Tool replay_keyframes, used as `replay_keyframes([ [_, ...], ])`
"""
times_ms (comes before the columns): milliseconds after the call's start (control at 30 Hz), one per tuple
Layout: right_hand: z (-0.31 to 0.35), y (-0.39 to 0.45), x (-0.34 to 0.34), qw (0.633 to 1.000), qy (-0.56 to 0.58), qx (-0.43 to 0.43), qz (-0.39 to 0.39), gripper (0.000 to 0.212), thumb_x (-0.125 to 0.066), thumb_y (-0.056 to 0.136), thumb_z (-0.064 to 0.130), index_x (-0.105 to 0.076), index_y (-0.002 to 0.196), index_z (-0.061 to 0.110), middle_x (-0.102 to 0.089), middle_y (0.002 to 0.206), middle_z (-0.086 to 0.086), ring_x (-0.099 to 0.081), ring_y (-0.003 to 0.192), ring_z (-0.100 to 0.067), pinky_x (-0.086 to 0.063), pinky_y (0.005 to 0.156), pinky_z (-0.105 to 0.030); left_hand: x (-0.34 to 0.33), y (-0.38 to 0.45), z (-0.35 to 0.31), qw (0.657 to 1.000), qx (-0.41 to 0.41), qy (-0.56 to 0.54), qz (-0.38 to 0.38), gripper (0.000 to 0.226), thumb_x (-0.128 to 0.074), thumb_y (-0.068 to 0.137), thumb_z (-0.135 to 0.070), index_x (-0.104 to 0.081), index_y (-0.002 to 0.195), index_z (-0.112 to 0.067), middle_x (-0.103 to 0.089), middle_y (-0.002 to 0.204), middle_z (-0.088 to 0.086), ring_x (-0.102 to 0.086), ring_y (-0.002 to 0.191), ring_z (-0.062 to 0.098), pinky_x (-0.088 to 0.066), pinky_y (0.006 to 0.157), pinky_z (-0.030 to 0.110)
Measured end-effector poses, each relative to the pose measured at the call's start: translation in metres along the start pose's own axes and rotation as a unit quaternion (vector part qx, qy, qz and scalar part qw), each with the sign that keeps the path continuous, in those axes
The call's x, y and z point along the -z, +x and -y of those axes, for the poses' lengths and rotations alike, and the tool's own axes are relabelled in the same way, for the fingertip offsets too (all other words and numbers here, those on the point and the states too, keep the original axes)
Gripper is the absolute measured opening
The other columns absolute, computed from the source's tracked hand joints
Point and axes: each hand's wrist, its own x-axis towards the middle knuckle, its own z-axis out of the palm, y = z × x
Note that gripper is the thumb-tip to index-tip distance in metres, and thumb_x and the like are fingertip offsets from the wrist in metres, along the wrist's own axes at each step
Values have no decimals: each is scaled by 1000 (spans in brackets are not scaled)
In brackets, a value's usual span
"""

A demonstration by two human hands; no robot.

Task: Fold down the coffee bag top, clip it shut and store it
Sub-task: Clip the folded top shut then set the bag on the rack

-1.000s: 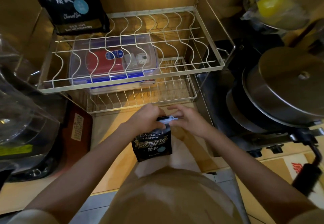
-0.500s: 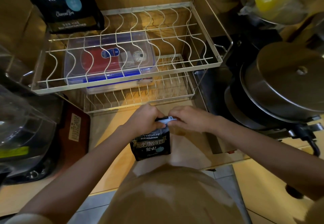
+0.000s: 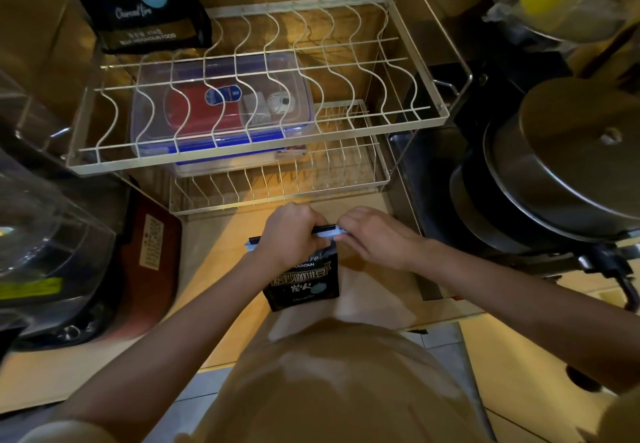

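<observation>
A small black coffee bag (image 3: pixel 302 279) with gold lettering stands upright on the wooden counter, just in front of the wire rack. Its top is folded down under my hands. A pale blue clip (image 3: pixel 327 233) lies along the folded top; one end pokes out at the left of my left hand. My left hand (image 3: pixel 292 234) grips the bag's top and the clip's left part. My right hand (image 3: pixel 372 234) pinches the clip's right end.
A two-tier wire dish rack (image 3: pixel 249 162) stands behind, with a clear blue-rimmed box (image 3: pixel 221 113) on its lower tier. A larger black coffee bag (image 3: pixel 138 2) sits at the rack's back left. Stacked pans (image 3: pixel 561 172) fill the right; a clear appliance (image 3: pixel 41 227) and a red-brown box (image 3: pixel 152 245) the left.
My hands have stayed on the bag's top. The clip now reaches further left across the fold, its end showing beyond my left hand.
</observation>
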Motion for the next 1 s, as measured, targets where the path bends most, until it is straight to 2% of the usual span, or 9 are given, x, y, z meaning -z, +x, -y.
replay_keyframes([
  [200, -2, 1, -6, 990, 114, -81, 0, 17, -52, 91, 28, -51, 88, 11, -50, 81, 2, -46, 73, -12, -31, 62, -22, 3, 4, 4, 999, 10, -11, 43, 21, -66, 77, -27, -70, 95, -16, -73, 91, 10, -61, 83, 28, -50, 75, 43],
  [233, -3, 0, -9, 976, 186, -112, -5, 18, -58, 87, 28, -52, 93, 13, -53, 85, 4, -48, 74, -9, -33, 61, -19, 3, 4, 5, 999, 13, -17, 47, 22, -67, 76, -27, -69, 96, -17, -73, 92, 10, -61, 84, 29, -50, 75, 43],
  [300, -1, -4, -13, 921, 346, -177, 10, 44, -72, 77, 26, -50, 115, 19, -56, 107, 8, -52, 92, -1, -40, 71, -11, 3, 2, 6, 999, 14, -27, 39, 23, -68, 75, -27, -69, 97, -19, -73, 92, 9, -62, 83, 29, -51, 75, 43],
  [367, 4, -8, -21, 880, 430, -196, 43, 69, -79, 69, 19, -43, 128, 23, -53, 124, 8, -50, 110, -1, -44, 89, -16, 2, 0, 3, 999, 7, -27, 29, 23, -68, 75, -26, -70, 97, -20, -74, 91, 8, -62, 82, 29, -51, 74, 43],
  [400, 8, -10, -26, 872, 447, -190, 54, 69, -80, 67, 14, -45, 126, 24, -55, 122, 8, -52, 109, 4, -45, 89, -14, 2, -1, 2, 999, 3, -22, 26, 23, -68, 76, -26, -69, 98, -21, -74, 91, 8, -62, 82, 29, -51, 73, 43],
  [500, 21, -13, -40, 856, 484, -175, 47, 56, -79, 66, 2, -52, 103, 33, -59, 103, 14, -58, 92, 17, -46, 71, -2, 7, -6, -2, 999, -8, -5, 34, 21, -66, 77, -26, -70, 96, -19, -74, 90, 8, -62, 81, 28, -50, 71, 42],
  [800, 49, -9, -3, 841, 516, -150, -64, 61, -80, 59, -8, -52, 99, 29, -71, 88, 20, -62, 87, 13, -47, 69, -4, 94, -20, -39, 996, -79, 37, -20, 17, -66, 76, -31, -70, 90, -22, -74, 86, 3, -63, 80, 22, -52, 73, 40],
  [900, 60, 1, 33, 849, 504, -125, -99, 59, -84, 56, -2, -54, 95, 31, -69, 88, 34, -63, 87, 12, -47, 68, -3, 142, -21, -53, 992, -102, 59, -40, 24, -69, 74, -32, -69, 96, -22, -73, 89, 2, -61, 82, 17, -52, 74, 38],
  [1000, 72, 10, 73, 866, 468, -92, -152, 54, -88, 52, 19, -60, 92, 41, -68, 94, 32, -63, 90, 10, -48, 70, -4, 191, -21, -64, 989, -128, 54, -59, 36, -71, 71, -34, -66, 104, -23, -70, 96, -9, -60, 85, 5, -48, 73, 17],
])
